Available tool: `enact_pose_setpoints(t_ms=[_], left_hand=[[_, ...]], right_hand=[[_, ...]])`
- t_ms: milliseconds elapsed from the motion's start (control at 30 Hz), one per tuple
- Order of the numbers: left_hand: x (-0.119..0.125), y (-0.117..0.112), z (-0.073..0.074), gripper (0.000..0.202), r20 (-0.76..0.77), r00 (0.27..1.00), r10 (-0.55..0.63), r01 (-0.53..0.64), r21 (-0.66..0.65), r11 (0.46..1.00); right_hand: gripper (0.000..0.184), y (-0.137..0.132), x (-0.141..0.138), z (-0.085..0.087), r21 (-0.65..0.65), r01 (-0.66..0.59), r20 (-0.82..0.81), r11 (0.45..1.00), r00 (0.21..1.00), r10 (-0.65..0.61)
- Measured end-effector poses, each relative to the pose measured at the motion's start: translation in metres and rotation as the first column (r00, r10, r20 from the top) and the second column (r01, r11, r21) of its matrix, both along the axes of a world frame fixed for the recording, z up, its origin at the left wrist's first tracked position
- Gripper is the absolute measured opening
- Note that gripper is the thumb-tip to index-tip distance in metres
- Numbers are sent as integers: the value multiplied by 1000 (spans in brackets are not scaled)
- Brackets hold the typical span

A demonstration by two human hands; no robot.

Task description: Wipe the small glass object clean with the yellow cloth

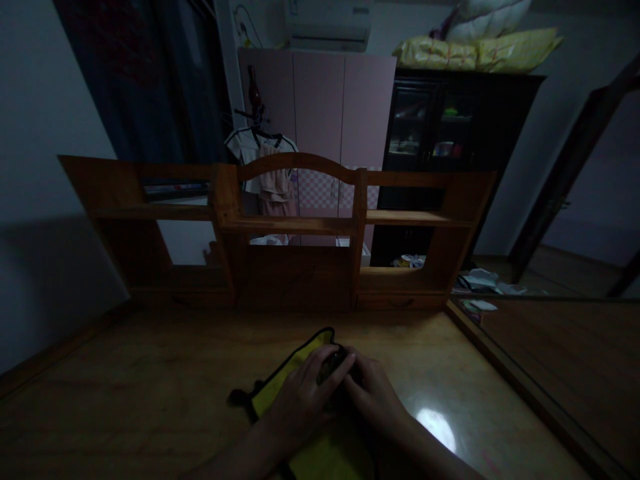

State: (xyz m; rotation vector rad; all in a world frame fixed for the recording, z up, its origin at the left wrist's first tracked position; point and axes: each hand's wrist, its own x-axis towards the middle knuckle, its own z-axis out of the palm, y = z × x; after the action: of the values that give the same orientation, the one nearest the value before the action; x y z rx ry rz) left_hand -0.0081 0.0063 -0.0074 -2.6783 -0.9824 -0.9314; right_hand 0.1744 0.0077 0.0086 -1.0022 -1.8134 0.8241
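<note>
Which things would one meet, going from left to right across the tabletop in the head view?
Left wooden strip, dark knob at the edge of the yellow cloth, left hand, right hand, bright reflection, right wooden strip.

A cloth (273, 387) is laid on the tabletop (165, 393) beneath the fingers (340, 371). Behind it, a shelf (290, 225) is set; beyond that, a wardrobe (320, 107) is flanked by a curtain (175, 100) at left and a cabinet (500, 120) at right.

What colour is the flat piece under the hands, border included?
Yellow-green flat piece, near-black border; the head view shows it best.
</note>
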Motion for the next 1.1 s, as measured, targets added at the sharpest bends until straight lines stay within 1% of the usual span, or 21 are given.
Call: enact_pose_setpoints(t_ms=[133, 300, 433, 567, 767, 900, 1000, 1100], left_hand=[[-1, -1, -1, 86, -21, 1000, 12, -12, -14, 1000], [-1, -1, -1, 87, -36, 999, 12, -12, -8, 1000], [-1, -2, 1, 89, -45, 999, 13, -14, -3, 1000], [-1, -1, -1, 91, -58, 998, 17, -18, -14, 1000], [0, -1, -1, 92, -54, 998, 21, -21, 0, 1000], [0, -2, 1, 89, -48, 999, 15, -15, 10, 1000], [0, -3, 0, 91, -46, 999, 21, -21, 6, 1000], [0, -3, -1, 94, -46, 998, 32, -32, -2, 999]], right_hand=[[31, 1, 0, -2, 13, 6, 5, 1000, 1000, -6], [27, 2, -1, -6, 29, 41, 15, 999, 999, -42], [24, 1, -1, -6, 27, 31, 6, 999, 1000, -31], [23, 1, -1, -4, 7, 36, 15, 999, 999, -36], [15, 2, -1, -8, 8, 32, 12, 999, 999, -32], [15, 2, 0, -10, 20, 33, 45, 999, 998, -34], [19, 4, 2, -12, 2, 53, 100, 999, 994, -53], [22, 6, 4, -14, 11, 52, 159, 999, 986, -53]])
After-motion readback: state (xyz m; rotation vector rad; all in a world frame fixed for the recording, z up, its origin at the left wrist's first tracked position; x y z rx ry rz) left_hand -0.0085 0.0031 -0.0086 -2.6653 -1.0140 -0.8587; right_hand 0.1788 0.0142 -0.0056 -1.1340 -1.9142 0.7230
